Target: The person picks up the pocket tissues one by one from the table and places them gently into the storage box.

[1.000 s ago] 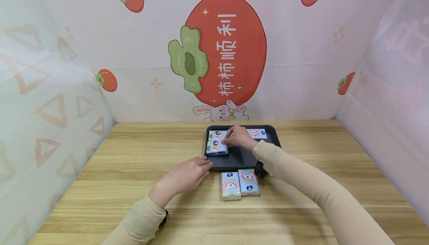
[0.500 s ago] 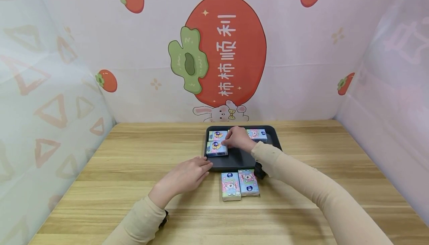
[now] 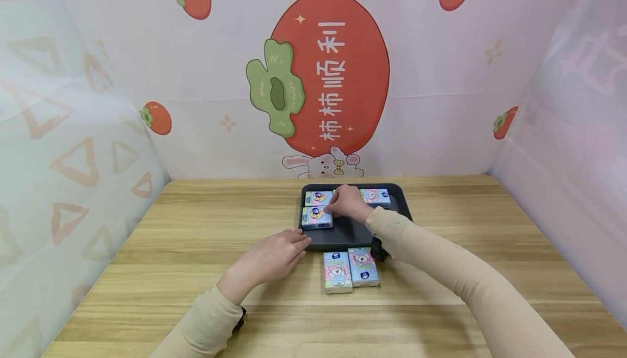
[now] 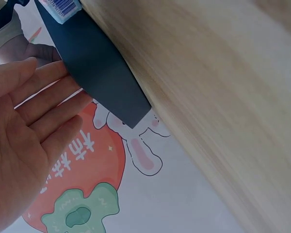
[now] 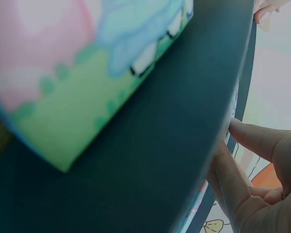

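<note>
A dark grey tray (image 3: 343,238) holds several small cartoon-printed packs, pale blue with a dark logo. They look like pocket tissue packs. My right hand (image 3: 349,204) pinches the right end of the near-left pack (image 3: 315,217), which lies flat in front of the back-left pack (image 3: 317,198). Thumb and fingertips (image 5: 235,127) meet at the pack's edge in the right wrist view, partly behind the tray wall. My left hand (image 3: 269,254) rests its straight fingers on the tray's front-left corner. In the left wrist view, those fingers (image 4: 53,104) touch the tray's outside.
Two more packs, one on the left (image 3: 337,272) and one on the right (image 3: 363,266), lie side by side on the wooden table (image 3: 220,211) before the tray. The back-right pack (image 3: 375,196) sits along the tray's far wall. A printed backdrop (image 3: 421,129) stands behind.
</note>
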Demonstrator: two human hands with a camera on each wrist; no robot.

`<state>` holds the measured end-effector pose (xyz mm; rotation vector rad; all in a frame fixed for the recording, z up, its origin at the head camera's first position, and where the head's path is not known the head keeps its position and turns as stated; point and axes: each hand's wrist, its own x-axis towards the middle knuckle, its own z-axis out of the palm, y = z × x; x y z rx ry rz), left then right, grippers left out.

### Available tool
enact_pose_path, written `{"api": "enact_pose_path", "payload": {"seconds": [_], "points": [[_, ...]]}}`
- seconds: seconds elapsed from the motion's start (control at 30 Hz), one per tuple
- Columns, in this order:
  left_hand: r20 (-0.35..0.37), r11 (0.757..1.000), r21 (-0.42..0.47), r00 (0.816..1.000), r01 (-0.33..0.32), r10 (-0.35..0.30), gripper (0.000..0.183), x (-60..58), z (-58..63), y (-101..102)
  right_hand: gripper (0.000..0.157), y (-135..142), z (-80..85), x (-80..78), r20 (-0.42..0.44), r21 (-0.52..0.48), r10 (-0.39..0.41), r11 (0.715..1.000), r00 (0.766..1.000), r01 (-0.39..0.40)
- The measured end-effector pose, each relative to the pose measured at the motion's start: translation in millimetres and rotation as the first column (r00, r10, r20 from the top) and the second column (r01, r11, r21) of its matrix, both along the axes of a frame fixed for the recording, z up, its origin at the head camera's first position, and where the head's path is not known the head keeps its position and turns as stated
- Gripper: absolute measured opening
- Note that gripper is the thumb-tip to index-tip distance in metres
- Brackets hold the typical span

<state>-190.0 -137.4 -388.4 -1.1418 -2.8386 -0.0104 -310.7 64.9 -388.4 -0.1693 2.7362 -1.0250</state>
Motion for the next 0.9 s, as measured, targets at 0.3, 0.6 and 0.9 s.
{"api": "enact_pose_path", "payload": {"seconds": [0.3,0.6,0.9], "points": [[0.002,1.000,0.003,1.000,-0.003,0.003,0.033,-0.6,0.4,0.2,0.021,-0.3,0.8,-0.1,-0.009,-0.002,0.014,1.000,1.000,-0.014],[0.002,1.000,-0.009,1.000,-0.013,0.013,0.034,-0.9,-1.4,-0.2,0.020,-0.1,2.0,1.5,0.002,-0.003,0.030,1.000,1.000,-0.030],[0.003,1.000,-0.002,1.000,-0.010,0.010,0.034,0.4,-0.7,-0.4,0.020,-0.6,2.0,3.2,0.003,0.014,0.029,0.999,1.000,-0.029]]}}
